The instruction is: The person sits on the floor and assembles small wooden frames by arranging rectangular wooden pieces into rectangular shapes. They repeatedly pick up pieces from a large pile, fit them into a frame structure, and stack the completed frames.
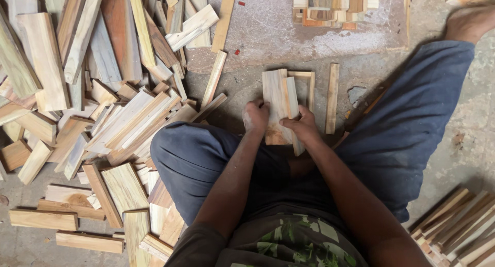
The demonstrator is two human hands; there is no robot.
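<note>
1. Rough concrete floor (268, 35) carries the work; the person sits on it, knees spread.
2. A heap of offcuts (103, 91) covers the floor's left side; a neat stack (454, 225) lies at its lower right corner, and a tidy bundle (332, 6) at the far edge.
3. Left hand (256, 117) and right hand (301, 126) both grip a small set of flat wooden slats (278, 104), held between the knees, near ends low.
4. Fingers are clamped on the set's near end, one hand on each side; the far ends stick out past the fingertips.
5. Judgement: squaring such a set goes best with edges pressed flush from both sides and ends tapped level against the floor.
6. Loose strips (332, 96) lie just beside the set, untouched.
</note>
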